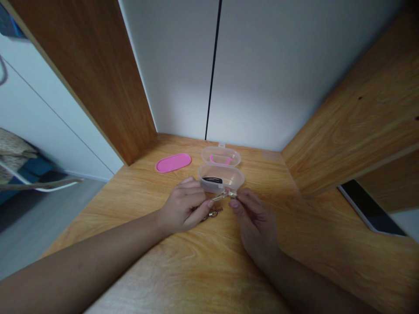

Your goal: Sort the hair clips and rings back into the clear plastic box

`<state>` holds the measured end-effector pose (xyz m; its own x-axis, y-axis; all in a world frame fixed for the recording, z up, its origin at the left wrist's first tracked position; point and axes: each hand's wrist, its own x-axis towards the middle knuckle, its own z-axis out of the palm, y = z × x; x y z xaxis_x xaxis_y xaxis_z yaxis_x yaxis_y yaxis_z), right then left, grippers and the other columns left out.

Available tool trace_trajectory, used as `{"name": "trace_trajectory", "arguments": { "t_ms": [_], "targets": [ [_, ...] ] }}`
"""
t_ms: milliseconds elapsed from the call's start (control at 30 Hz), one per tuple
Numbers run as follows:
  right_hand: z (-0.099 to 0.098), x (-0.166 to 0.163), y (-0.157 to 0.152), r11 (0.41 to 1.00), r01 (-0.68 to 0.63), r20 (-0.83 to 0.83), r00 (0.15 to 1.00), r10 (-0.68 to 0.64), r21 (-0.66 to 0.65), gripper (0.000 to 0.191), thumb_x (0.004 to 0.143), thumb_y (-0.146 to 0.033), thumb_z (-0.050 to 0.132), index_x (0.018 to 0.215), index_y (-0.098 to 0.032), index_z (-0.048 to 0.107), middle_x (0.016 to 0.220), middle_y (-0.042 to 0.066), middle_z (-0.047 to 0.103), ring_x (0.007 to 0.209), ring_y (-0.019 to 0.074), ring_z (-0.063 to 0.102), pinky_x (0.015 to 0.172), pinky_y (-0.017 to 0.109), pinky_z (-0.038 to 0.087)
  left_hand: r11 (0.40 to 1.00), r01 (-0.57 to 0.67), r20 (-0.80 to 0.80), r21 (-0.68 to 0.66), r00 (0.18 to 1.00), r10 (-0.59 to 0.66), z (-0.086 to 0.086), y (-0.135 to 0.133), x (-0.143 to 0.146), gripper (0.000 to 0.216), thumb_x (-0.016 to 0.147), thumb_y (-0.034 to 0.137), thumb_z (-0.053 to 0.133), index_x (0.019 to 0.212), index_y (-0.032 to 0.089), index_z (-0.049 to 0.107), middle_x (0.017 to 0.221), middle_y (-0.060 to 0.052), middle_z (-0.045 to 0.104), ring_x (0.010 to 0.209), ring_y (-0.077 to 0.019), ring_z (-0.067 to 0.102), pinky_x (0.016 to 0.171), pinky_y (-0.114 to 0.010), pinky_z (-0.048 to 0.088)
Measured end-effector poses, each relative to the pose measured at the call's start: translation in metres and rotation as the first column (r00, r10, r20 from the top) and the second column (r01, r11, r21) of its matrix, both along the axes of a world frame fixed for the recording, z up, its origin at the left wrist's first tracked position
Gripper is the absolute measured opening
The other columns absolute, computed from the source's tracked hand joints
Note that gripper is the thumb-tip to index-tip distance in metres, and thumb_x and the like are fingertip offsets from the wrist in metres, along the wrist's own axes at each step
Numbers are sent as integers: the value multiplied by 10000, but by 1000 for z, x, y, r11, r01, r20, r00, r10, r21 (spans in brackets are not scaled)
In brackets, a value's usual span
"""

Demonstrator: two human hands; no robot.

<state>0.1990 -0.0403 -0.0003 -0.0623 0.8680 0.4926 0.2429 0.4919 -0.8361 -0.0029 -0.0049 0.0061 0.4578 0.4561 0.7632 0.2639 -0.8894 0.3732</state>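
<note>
My left hand [186, 206] pinches one end of a slim gold-coloured hair clip [220, 196]. The fingertips of my right hand [257, 222] are closed on its other, wider end. Below the clip, a second shiny metal clip [213, 214] lies on the table, partly hidden by my left fingers. Just beyond both hands stands a clear plastic box [237, 176] with its lid [206, 152] folded back. Inside the box are black hair clips [212, 179].
A pink oval tray [173, 163] lies left of the box on the wooden table [196, 270]. On the right is a dark-screened phone [369, 207] beside a wooden panel [360, 113]. White panels [183, 78] close off the back, and a wooden post [98, 78] rises at left.
</note>
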Motion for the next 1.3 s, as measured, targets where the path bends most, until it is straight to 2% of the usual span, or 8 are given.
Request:
{"name": "trace_trajectory", "arguments": {
  "t_ms": [167, 300, 567, 700, 833, 967, 1133, 1300],
  "targets": [
    [3, -2, 1, 998, -1, 8, 1000, 1, 68, 230, 934, -253, 640, 1098, -350, 771, 906, 19, 631, 856, 165, 610, 739, 300, 531, 1000, 9, -15, -10, 1000, -9, 1, 0, 0, 258, 961, 193, 478, 729, 167, 587, 608, -8, 569, 593, -136, 503, 639, -304, 336],
    [-1, -1, 3, 996, 12, -22, 1000, -10, 92, 298, 929, -204, 650, 1136, -395, 748, 1003, 6, 682, 925, 162, 643, 810, 306, 552, 998, 57, -28, -23, 998, -58, 3, -1, 1, 266, 972, 221, 443, 790, 165, 630, 633, -29, 606, 617, -148, 544, 671, -314, 387],
    [-2, -1, -1, 981, -70, -28, 997, 76, 181, 447, 916, -110, 642, 1219, -435, 694, 1011, -8, 678, 895, 139, 643, 770, 275, 557, 998, 63, -210, -4, 976, -63, 0, -1, 6, 159, 915, 221, 533, 912, 172, 684, 748, -72, 688, 757, -195, 618, 729, -336, 458],
    [-2, 0, -3, 986, 9, -36, 999, -3, 165, 400, 926, -119, 627, 1187, -409, 718, 990, 13, 621, 924, 151, 610, 766, 282, 541, 999, 26, -193, -26, 981, -30, -1, 0, 5, 208, 937, 199, 520, 1032, 179, 703, 791, -73, 712, 789, -193, 644, 768, -344, 484],
    [-3, 1, -2, 990, 40, -31, 999, -36, 135, 377, 937, -128, 618, 1174, -402, 719, 999, 0, 675, 915, 145, 638, 786, 280, 547, 997, 14, -145, -77, 989, -25, 0, 1, 3, 244, 965, 202, 495, 1112, 177, 687, 920, -89, 738, 856, -189, 662, 823, -348, 496],
    [-5, 1, -1, 994, 26, -48, 999, -21, 109, 296, 921, -142, 652, 1086, -373, 736, 994, -25, 736, 902, 139, 676, 814, 276, 554, 994, 25, -126, -111, 991, -39, 0, 0, 2, 232, 983, 212, 502, 1099, 175, 700, 878, -78, 733, 846, -182, 651, 823, -336, 487],
    [-12, 0, -2, 999, 40, -78, 996, -40, -3, 169, 910, -182, 678, 1006, -316, 718, 891, -32, 731, 779, 127, 653, 713, 253, 523, 996, -24, -113, -87, 993, 14, 0, -1, 1, 196, 973, 232, 559, 1052, 176, 730, 874, -69, 732, 818, -171, 643, 761, -309, 457],
    [-10, -1, -2, 1000, -2, -79, 997, 3, 9, 129, 898, -196, 687, 982, -288, 717, 960, 6, 695, 879, 162, 631, 759, 298, 499, 996, -66, -73, -56, 995, 61, -2, 0, 1, 194, 977, 256, 571, 1048, 190, 740, 754, -39, 712, 736, -152, 622, 707, -286, 435]
  ]
}}
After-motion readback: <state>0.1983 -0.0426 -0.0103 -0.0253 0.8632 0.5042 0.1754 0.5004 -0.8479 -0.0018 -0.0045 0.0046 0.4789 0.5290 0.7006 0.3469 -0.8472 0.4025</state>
